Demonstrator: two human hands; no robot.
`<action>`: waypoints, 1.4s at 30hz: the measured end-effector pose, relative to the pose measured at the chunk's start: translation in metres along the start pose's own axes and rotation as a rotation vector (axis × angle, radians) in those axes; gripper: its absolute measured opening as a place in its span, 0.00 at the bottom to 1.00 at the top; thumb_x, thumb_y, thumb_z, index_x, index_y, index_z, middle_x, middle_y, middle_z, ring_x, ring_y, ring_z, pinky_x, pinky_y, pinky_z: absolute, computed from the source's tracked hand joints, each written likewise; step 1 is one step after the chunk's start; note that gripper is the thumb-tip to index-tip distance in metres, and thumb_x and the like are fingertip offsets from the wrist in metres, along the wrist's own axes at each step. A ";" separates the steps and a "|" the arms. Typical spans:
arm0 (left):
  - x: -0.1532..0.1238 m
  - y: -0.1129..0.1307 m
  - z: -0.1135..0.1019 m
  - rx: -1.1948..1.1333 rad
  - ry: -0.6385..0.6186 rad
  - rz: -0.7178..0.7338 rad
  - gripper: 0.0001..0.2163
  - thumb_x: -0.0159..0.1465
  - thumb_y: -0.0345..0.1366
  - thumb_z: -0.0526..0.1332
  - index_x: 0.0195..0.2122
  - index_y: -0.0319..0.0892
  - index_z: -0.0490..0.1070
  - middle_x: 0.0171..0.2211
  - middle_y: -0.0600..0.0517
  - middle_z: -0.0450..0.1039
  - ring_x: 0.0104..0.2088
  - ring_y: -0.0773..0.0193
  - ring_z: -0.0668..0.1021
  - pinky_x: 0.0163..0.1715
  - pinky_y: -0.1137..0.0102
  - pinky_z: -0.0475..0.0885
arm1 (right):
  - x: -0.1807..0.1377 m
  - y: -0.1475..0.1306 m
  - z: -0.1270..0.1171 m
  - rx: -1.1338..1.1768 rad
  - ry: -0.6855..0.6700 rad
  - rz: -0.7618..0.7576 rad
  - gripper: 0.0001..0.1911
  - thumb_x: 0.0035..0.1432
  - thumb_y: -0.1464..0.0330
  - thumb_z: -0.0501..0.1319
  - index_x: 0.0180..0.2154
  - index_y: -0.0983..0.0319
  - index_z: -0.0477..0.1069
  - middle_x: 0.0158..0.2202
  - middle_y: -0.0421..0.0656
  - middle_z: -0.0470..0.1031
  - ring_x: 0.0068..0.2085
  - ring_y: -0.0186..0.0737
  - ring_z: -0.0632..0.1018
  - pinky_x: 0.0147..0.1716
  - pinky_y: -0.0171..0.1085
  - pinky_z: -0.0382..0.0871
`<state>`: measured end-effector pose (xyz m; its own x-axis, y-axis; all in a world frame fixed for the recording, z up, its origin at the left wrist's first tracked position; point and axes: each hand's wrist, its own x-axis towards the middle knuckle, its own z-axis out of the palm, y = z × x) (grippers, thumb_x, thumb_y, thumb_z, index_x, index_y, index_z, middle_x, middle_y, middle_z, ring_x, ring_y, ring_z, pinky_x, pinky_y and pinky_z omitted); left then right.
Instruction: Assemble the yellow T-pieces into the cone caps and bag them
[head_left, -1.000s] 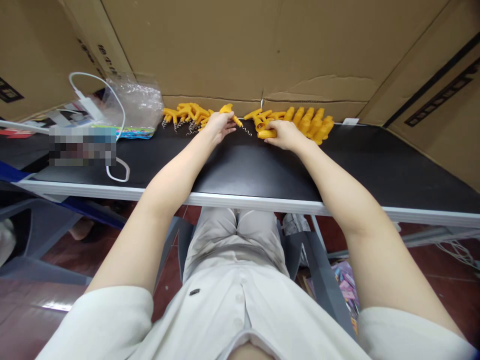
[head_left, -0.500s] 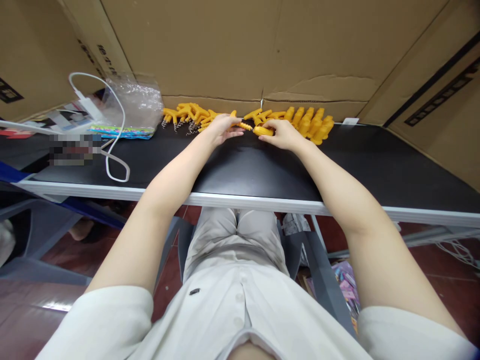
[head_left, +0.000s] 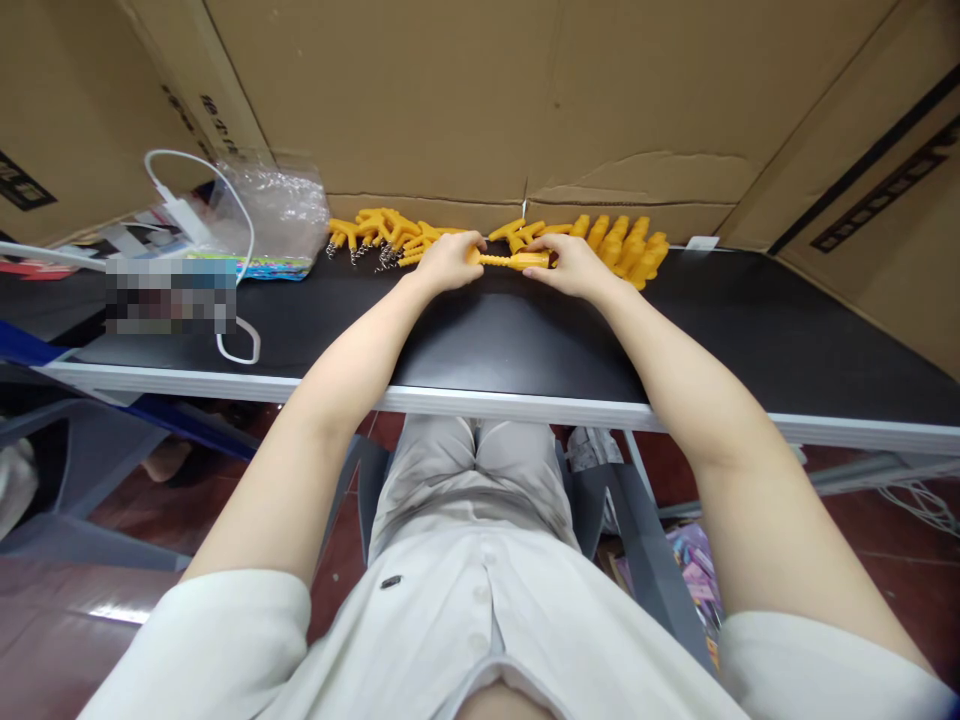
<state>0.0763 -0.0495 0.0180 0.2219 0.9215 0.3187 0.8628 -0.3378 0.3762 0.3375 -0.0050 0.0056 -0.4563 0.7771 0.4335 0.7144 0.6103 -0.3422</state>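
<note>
My left hand (head_left: 453, 262) is closed round one end of a yellow plastic corkscrew, whose ribbed yellow shaft (head_left: 495, 260) points right. Fingers of my right hand (head_left: 566, 264) pinch a yellow bottle-shaped sleeve (head_left: 529, 261), lying sideways in line with the shaft. Shaft and sleeve meet end to end; how deep one sits in the other I cannot tell. Left of my hands lie several yellow corkscrews (head_left: 375, 228) with forked handles and bare metal spirals. Several more bottle-shaped sleeves (head_left: 624, 245) stand upright in rows beyond my right hand. Between the hands, further back, lie other yellow forked pieces (head_left: 514, 233).
A tall cardboard wall (head_left: 450, 100) closes off the back of the black table (head_left: 517, 345). On the left are a clear plastic bag (head_left: 274, 205), a white cable (head_left: 244, 358) and a pixelated patch. A metal strip (head_left: 495, 402) edges the table front.
The ribbed shaft and the sleeve, apart and angled before, now line up and touch. My left fingers have curled round the corkscrew's end, and the sleeve has turned lengthwise.
</note>
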 end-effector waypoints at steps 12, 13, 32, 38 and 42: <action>0.006 -0.014 0.002 0.068 0.027 0.015 0.20 0.66 0.34 0.65 0.59 0.43 0.80 0.49 0.43 0.84 0.54 0.43 0.84 0.60 0.55 0.76 | -0.006 -0.022 -0.022 0.498 -0.036 0.286 0.23 0.55 0.75 0.85 0.47 0.61 0.78 0.48 0.47 0.84 0.48 0.46 0.88 0.53 0.43 0.86; 0.006 -0.015 0.002 0.066 0.031 0.017 0.20 0.66 0.34 0.66 0.59 0.44 0.80 0.48 0.44 0.84 0.54 0.43 0.84 0.60 0.54 0.76 | -0.007 -0.026 -0.024 0.547 -0.047 0.316 0.20 0.57 0.73 0.85 0.44 0.61 0.77 0.44 0.46 0.84 0.45 0.44 0.88 0.50 0.41 0.86; 0.007 -0.018 -0.003 0.067 0.002 -0.061 0.23 0.62 0.34 0.67 0.60 0.46 0.79 0.51 0.45 0.83 0.59 0.41 0.82 0.64 0.53 0.75 | -0.011 -0.046 -0.019 0.932 -0.232 0.493 0.15 0.76 0.63 0.74 0.45 0.61 0.70 0.28 0.42 0.83 0.23 0.35 0.82 0.27 0.30 0.79; 0.003 -0.012 -0.004 0.072 0.013 -0.042 0.23 0.62 0.34 0.68 0.59 0.47 0.79 0.50 0.45 0.82 0.59 0.39 0.82 0.64 0.53 0.74 | -0.013 -0.051 -0.020 0.871 -0.217 0.569 0.20 0.77 0.51 0.71 0.45 0.61 0.73 0.25 0.43 0.81 0.19 0.37 0.79 0.24 0.33 0.78; 0.003 -0.010 -0.001 0.044 0.023 -0.019 0.23 0.60 0.34 0.69 0.58 0.49 0.79 0.49 0.45 0.83 0.60 0.38 0.81 0.63 0.52 0.75 | -0.011 -0.050 -0.017 0.826 -0.218 0.629 0.29 0.76 0.39 0.65 0.45 0.60 0.76 0.21 0.42 0.77 0.16 0.39 0.75 0.19 0.35 0.74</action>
<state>0.0676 -0.0432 0.0161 0.1956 0.9227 0.3321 0.8857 -0.3116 0.3441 0.3159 -0.0463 0.0326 -0.2741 0.9500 -0.1493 0.3102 -0.0596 -0.9488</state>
